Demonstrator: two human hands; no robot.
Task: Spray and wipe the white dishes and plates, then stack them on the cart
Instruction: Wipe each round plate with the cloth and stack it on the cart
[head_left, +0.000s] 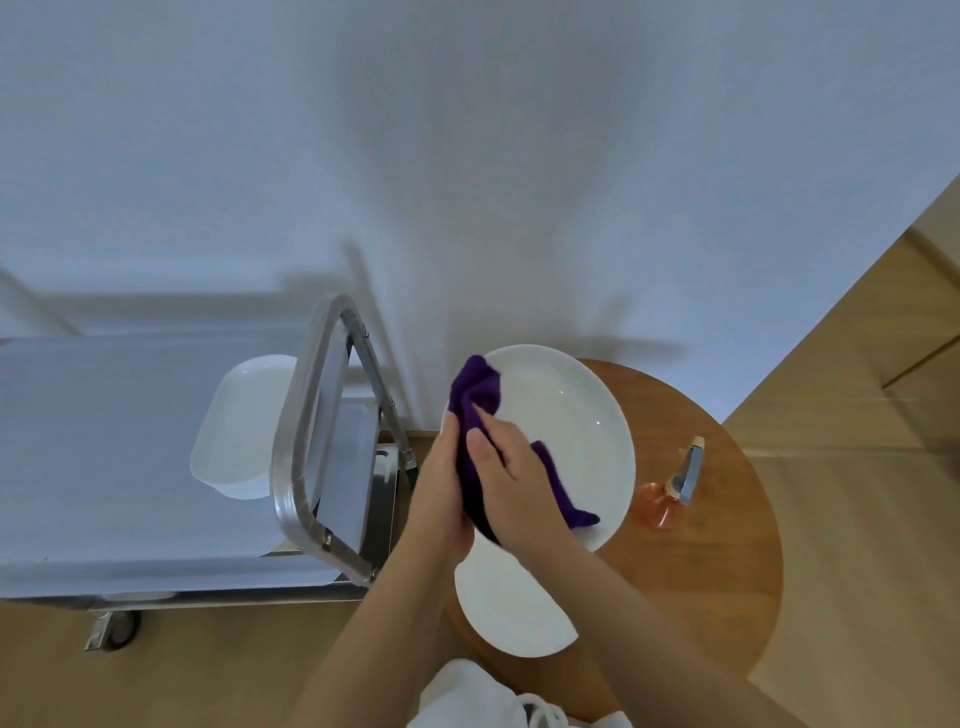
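A large white plate (571, 426) is held tilted above the round wooden table (727, 545). My left hand (441, 499) grips its left rim from behind. My right hand (501, 467) presses a purple cloth (475, 397) against the plate's face, fingers curled on the cloth. A second white plate (511, 608) lies flat on the table below. On the steel cart (130, 441) at the left sits a stack of white rectangular dishes (239, 431).
An orange spray bottle with a grey trigger (675, 488) lies on the table to the right of the held plate. The cart's metal handle (306, 441) stands between the dish stack and my hands. A white wall is behind; wooden floor lies to the right.
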